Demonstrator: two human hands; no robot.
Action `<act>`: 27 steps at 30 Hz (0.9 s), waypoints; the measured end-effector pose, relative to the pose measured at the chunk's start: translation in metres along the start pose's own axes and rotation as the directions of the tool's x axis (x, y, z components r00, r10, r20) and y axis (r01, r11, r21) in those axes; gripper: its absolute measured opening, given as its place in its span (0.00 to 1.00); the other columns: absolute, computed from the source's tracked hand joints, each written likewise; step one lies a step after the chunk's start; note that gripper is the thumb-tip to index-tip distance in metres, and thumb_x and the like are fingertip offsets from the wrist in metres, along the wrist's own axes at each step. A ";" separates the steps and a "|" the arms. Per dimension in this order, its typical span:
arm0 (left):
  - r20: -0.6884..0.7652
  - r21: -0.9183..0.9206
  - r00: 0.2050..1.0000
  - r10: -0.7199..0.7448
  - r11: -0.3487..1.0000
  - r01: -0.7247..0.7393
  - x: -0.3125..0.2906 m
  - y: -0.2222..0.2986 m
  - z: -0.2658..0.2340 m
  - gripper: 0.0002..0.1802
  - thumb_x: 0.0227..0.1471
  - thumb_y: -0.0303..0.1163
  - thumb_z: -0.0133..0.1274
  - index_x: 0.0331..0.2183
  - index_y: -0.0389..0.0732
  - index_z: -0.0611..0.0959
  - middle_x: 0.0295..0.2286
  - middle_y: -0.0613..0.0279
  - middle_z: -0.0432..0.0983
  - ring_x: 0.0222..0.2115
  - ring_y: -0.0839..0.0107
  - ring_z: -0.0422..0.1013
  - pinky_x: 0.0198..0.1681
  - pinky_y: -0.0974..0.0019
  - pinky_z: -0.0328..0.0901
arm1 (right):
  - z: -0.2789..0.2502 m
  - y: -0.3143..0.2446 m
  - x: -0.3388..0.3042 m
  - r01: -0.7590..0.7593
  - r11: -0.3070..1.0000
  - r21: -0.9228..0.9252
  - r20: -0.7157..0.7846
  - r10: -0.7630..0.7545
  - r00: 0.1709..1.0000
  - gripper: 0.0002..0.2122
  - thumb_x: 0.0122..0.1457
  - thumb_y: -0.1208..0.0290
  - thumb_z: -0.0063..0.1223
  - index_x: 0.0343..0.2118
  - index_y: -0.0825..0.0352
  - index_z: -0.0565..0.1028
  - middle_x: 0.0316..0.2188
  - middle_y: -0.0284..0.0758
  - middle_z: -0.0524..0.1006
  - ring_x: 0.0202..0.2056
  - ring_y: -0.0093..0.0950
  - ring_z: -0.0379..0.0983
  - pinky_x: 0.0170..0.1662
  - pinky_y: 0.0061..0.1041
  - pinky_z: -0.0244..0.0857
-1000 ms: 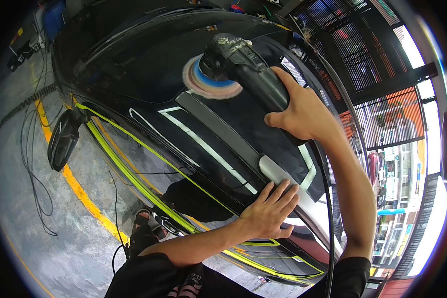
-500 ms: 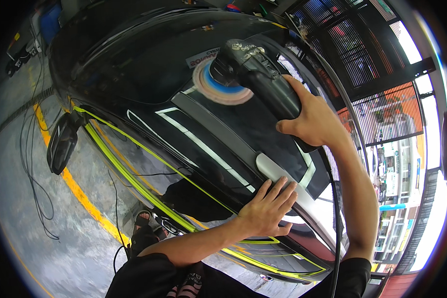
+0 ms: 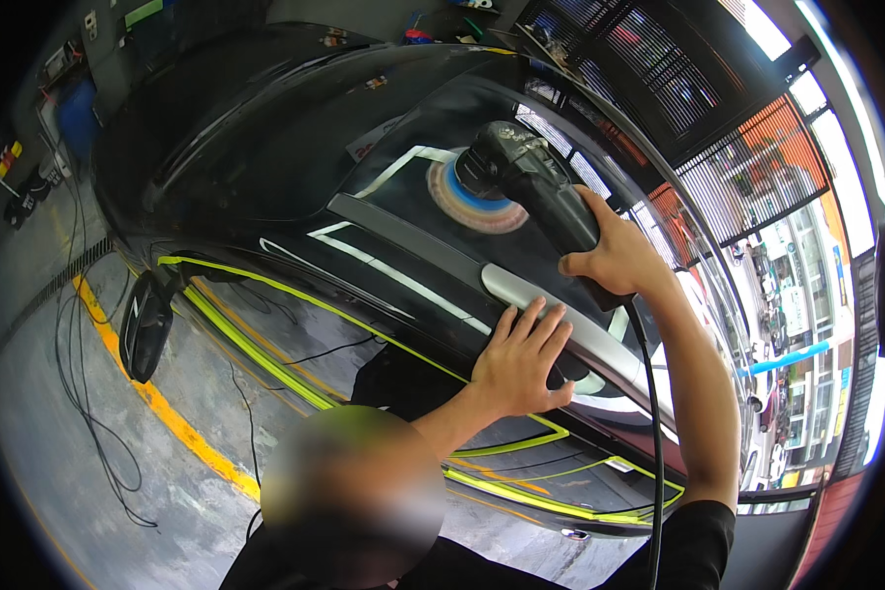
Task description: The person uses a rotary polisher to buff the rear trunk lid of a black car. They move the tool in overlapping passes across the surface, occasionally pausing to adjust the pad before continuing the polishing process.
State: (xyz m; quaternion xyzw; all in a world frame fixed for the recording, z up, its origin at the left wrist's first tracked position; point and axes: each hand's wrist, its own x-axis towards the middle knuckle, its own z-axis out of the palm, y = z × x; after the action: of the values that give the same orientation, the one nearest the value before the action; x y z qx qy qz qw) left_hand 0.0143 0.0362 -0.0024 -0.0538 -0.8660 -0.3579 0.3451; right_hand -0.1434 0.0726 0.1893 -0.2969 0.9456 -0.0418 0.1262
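My right hand (image 3: 619, 251) is wrapped around the rear of a black electric polisher (image 3: 553, 202), its thumb on the near side. The polisher's round foam pad (image 3: 474, 205), pale with a blue backing, lies against the glossy black car roof (image 3: 413, 187). A black cord (image 3: 651, 393) hangs from the tool's rear end past my right forearm. Nearer to me, my left hand (image 3: 523, 364) rests with fingers spread on the silver roof rail (image 3: 590, 339) and roof edge. A blurred round patch hides part of my left forearm.
Yellow-green tape (image 3: 265, 339) edges the car's side. The black side mirror (image 3: 146, 324) juts out at the left. Cables (image 3: 79, 393) lie on the grey floor (image 3: 187, 492) beside a yellow line (image 3: 177, 413). Metal grilles (image 3: 659, 59) stand beyond the car.
The polisher's pad has moved right across the roof, away from the label by the windshield. My left hand stays about the same on the rail while the view has shifted.
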 end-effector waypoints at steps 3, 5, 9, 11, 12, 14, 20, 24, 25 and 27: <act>-0.038 -0.096 0.999 -0.008 0.995 0.005 0.000 0.001 -0.001 0.35 0.43 0.52 0.65 0.49 0.39 0.85 0.59 0.51 0.74 0.64 0.47 0.64 0.65 0.38 0.58 | 0.003 0.007 -0.014 -0.044 0.999 0.022 -0.023 0.044 0.999 0.53 0.38 0.55 0.72 0.72 0.57 0.59 0.46 0.55 0.81 0.48 0.50 0.80 0.55 0.40 0.71; -0.126 -0.189 0.991 -0.043 0.982 0.018 0.003 0.002 -0.004 0.23 0.46 0.44 0.66 0.42 0.40 0.88 0.53 0.54 0.79 0.58 0.50 0.71 0.63 0.45 0.63 | 0.008 0.010 -0.022 -0.042 0.998 0.051 -0.063 0.046 0.997 0.53 0.38 0.54 0.72 0.72 0.57 0.59 0.46 0.55 0.81 0.48 0.50 0.80 0.55 0.40 0.71; 0.152 -0.828 0.761 -0.631 0.339 0.447 0.040 -0.021 -0.015 0.22 0.59 0.40 0.60 0.49 0.35 0.80 0.38 0.62 0.78 0.37 0.72 0.76 0.42 0.70 0.71 | 0.009 0.007 -0.037 -0.097 0.993 0.065 -0.067 0.101 0.993 0.52 0.41 0.56 0.70 0.72 0.61 0.57 0.46 0.57 0.82 0.49 0.51 0.80 0.56 0.39 0.72; 0.315 -0.826 0.621 -0.718 0.115 0.552 0.084 -0.020 -0.032 0.40 0.55 0.54 0.63 0.56 0.33 0.72 0.48 0.49 0.76 0.38 0.64 0.77 0.38 0.60 0.74 | 0.011 0.010 -0.045 -0.144 0.986 0.088 -0.063 0.149 0.987 0.53 0.40 0.54 0.70 0.73 0.60 0.57 0.47 0.55 0.82 0.50 0.50 0.80 0.56 0.39 0.72; 0.417 -0.793 0.619 -0.666 0.066 0.605 0.102 -0.024 -0.036 0.45 0.54 0.57 0.63 0.57 0.32 0.69 0.49 0.48 0.76 0.40 0.62 0.78 0.38 0.58 0.75 | 0.010 0.008 -0.050 -0.157 0.983 0.096 -0.057 0.163 0.985 0.54 0.39 0.53 0.70 0.73 0.60 0.57 0.47 0.54 0.82 0.50 0.49 0.80 0.56 0.39 0.72; 0.501 -0.748 0.572 -0.649 0.007 0.663 0.128 -0.029 -0.034 0.52 0.51 0.60 0.64 0.59 0.28 0.64 0.50 0.44 0.74 0.42 0.57 0.78 0.38 0.54 0.76 | 0.012 0.004 -0.056 -0.165 0.982 0.096 -0.062 0.172 0.983 0.55 0.39 0.52 0.70 0.73 0.62 0.57 0.46 0.54 0.82 0.49 0.49 0.81 0.55 0.39 0.72; 0.330 -0.688 0.446 -0.832 0.111 0.717 0.166 -0.014 0.002 0.56 0.49 0.54 0.65 0.56 0.16 0.58 0.50 0.30 0.72 0.46 0.48 0.78 0.44 0.51 0.77 | 0.021 0.002 -0.067 -0.211 0.974 0.085 -0.059 0.216 0.975 0.55 0.40 0.54 0.69 0.73 0.67 0.55 0.48 0.58 0.81 0.51 0.50 0.80 0.56 0.39 0.73; 0.398 -0.684 0.541 -0.741 0.154 0.713 0.163 -0.026 0.015 0.36 0.52 0.51 0.64 0.47 0.26 0.79 0.38 0.49 0.81 0.34 0.61 0.81 0.34 0.53 0.76 | 0.022 0.005 -0.073 -0.251 0.960 0.123 -0.058 0.259 0.964 0.56 0.40 0.52 0.69 0.73 0.68 0.55 0.49 0.58 0.81 0.51 0.50 0.80 0.56 0.39 0.73; 0.354 -0.687 0.563 -0.747 0.200 0.698 0.162 -0.032 0.021 0.34 0.53 0.52 0.65 0.44 0.28 0.81 0.37 0.51 0.81 0.33 0.62 0.81 0.34 0.54 0.76 | 0.026 0.008 -0.069 -0.250 0.961 0.118 -0.057 0.258 0.964 0.56 0.40 0.51 0.70 0.73 0.67 0.55 0.49 0.57 0.80 0.51 0.49 0.80 0.56 0.39 0.72; 0.268 -0.691 0.594 -0.759 0.278 0.667 0.153 -0.036 0.021 0.30 0.54 0.54 0.65 0.39 0.32 0.84 0.35 0.53 0.82 0.33 0.64 0.81 0.32 0.55 0.75 | 0.026 0.004 -0.068 -0.251 0.962 0.104 -0.059 0.258 0.964 0.57 0.40 0.49 0.70 0.73 0.66 0.55 0.50 0.57 0.80 0.51 0.49 0.80 0.56 0.38 0.72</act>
State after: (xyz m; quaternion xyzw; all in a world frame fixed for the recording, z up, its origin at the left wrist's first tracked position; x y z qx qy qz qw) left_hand -0.1256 0.0000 0.0632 0.2261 -0.5512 -0.7903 0.1427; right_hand -0.0853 0.1142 0.1785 -0.1647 0.9768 -0.0813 0.1104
